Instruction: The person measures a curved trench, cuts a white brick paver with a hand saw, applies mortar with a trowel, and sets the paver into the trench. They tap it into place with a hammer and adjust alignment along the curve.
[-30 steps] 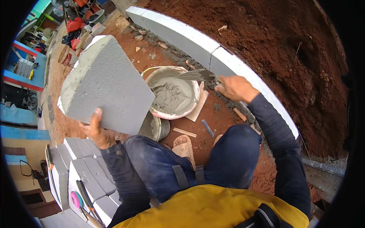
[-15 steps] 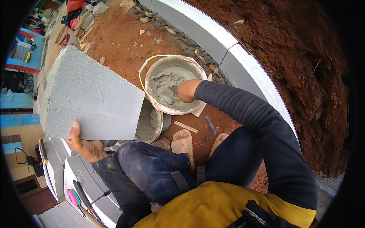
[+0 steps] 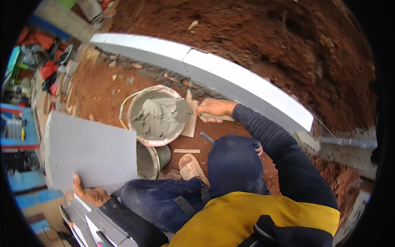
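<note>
A large pale grey aerated concrete block is gripped at its lower edge by my left hand, the thumb on its face and the other fingers beneath, mostly hidden. My right hand is closed round the handle of a trowel. Its blade, coated with mortar, lies over the right rim of a bucket. Wet grey mortar is heaped inside, and the bucket's wire handle leans to the left. Below it, partly covered by the block's corner, stands a second bucket.
A low wall of white-topped blocks curves along the far side to the right, with red soil behind it. More blocks lie at my lower left. A thin wooden strip rests near my sandalled foot.
My right hand has come up out of the mortar and moved right, bringing the trowel into sight. The block in my left hand has tilted to a more level position. The view has turned right.
</note>
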### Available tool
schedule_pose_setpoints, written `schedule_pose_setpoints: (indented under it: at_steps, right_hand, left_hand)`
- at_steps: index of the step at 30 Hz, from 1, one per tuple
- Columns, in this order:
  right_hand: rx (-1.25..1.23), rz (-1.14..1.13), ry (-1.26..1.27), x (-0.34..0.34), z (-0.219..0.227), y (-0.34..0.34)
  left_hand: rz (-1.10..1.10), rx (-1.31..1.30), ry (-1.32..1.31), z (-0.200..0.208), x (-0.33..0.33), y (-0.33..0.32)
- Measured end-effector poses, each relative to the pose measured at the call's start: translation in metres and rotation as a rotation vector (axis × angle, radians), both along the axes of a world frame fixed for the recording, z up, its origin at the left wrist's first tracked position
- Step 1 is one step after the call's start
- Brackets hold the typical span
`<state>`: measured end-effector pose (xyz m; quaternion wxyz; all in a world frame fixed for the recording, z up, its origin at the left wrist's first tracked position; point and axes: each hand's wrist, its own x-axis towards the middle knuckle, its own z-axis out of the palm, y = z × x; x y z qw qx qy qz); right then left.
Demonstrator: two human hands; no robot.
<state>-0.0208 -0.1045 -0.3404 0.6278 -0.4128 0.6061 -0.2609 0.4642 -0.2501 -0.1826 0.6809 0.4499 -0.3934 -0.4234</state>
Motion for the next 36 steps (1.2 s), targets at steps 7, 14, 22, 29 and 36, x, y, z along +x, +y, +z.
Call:
schedule_pose_setpoints:
  at_steps: [7,14,22,29,36]
  right_hand:
    - [-0.231,-0.75,-0.037,0.003,0.014,0.277]
    - [-0.033,-1.63,-0.121,0.12,-0.005,0.441]
    - [0.05,-2.065,0.295,0.097,-0.126,0.404]
    - [0.05,-1.968,0.417,0.089,-0.146,0.336]
    - [0.058,-1.894,0.418,0.131,-0.129,0.364]
  left_hand:
    - [-0.328,-0.107,-0.249,-0.016,-0.118,0.002]
    - [-0.576,-0.277,-0.367,-0.04,-0.23,0.025]
    - [-0.706,-0.354,-0.393,-0.04,-0.291,0.051]
    - [-0.692,-0.387,-0.422,-0.038,-0.292,0.049]
    - [-0.672,-0.39,-0.424,-0.042,-0.292,0.043]
